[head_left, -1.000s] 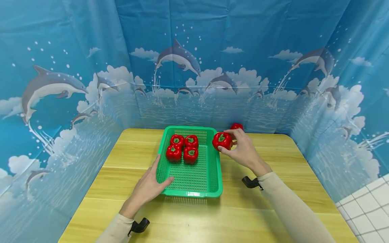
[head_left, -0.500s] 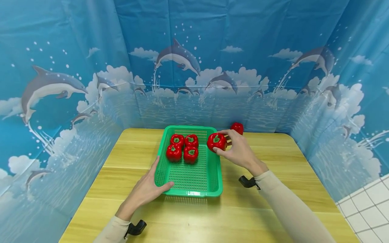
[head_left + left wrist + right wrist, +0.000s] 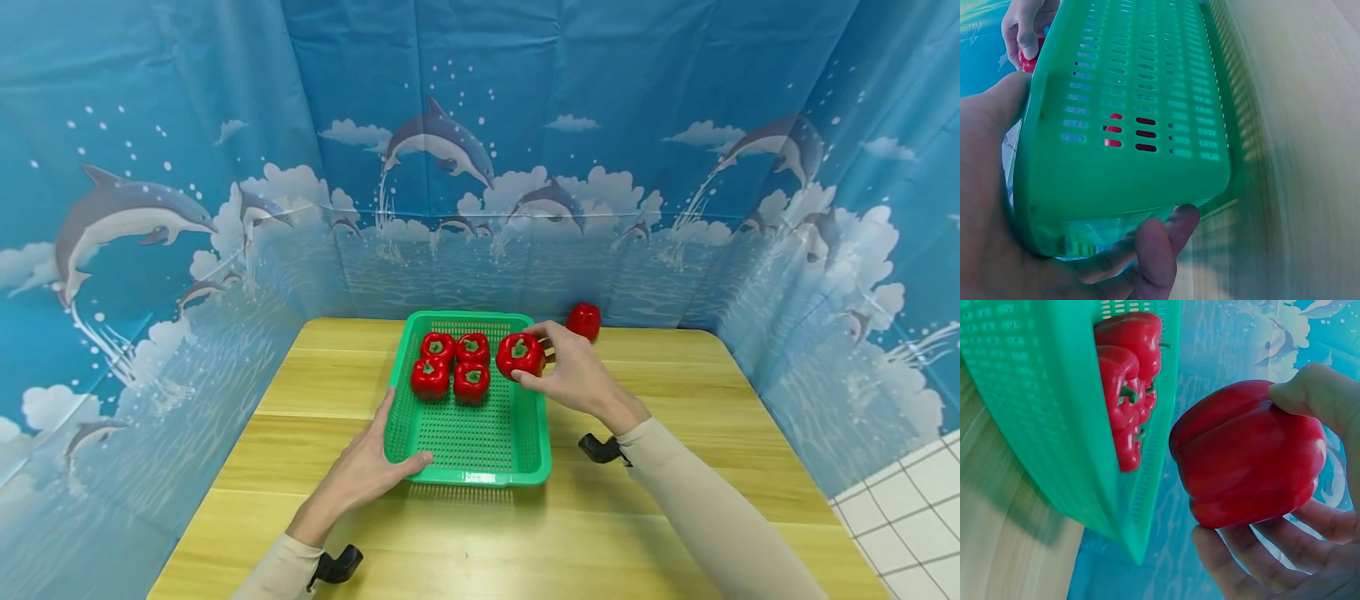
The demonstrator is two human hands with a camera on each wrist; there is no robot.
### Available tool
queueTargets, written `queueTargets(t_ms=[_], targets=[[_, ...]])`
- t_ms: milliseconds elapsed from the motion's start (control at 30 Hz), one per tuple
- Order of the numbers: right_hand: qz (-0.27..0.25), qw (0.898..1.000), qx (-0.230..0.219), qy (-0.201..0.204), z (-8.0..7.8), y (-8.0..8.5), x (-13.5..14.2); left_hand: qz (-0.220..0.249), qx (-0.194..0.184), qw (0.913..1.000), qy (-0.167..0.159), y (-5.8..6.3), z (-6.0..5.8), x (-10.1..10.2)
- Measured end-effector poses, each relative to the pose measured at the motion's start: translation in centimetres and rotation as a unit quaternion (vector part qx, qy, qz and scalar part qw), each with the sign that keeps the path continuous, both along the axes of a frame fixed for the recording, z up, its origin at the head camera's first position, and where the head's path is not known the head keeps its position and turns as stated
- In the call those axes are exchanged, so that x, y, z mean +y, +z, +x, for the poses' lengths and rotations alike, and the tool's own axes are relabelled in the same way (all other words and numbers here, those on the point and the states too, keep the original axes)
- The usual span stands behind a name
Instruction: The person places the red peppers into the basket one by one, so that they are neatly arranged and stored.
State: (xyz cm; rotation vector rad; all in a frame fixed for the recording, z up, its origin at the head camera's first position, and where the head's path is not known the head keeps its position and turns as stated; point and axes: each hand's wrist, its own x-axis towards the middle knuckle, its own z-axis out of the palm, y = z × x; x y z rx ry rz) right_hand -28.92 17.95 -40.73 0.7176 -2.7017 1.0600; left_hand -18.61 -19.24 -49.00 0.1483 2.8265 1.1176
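My right hand [image 3: 573, 371] holds a red bell pepper [image 3: 520, 357] with its stem up, above the right side of a green plastic basket [image 3: 480, 478]. In the right wrist view, the thumb lies on one side of the held pepper [image 3: 1247, 456] and the fingers on the other. Several red bell peppers sit close together in the basket's far left part, among them a front left pepper [image 3: 430, 380] and a front right one [image 3: 472, 383]. My left hand [image 3: 363, 467] grips the basket's near left corner, thumb over the rim and fingers along the outside.
Another red bell pepper [image 3: 584, 322] lies on the wooden table [image 3: 660, 517] near its back edge, right of the basket. A blue curtain [image 3: 480, 258] printed with dolphins hangs behind the table and along both sides.
My right hand has carried the pepper leftward, from beside the basket's right rim to over its inside. The left hand stays at the corner with only a slight shift.
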Motion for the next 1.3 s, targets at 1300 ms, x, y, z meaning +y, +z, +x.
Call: queueTargets(t_ms=[1300], targets=[[0.009,0.996,0.023,0.082,0.6,-0.4,-6.1,0.01,-0.009,0.9998,-0.013,-0.3,-0.3,-0.2]])
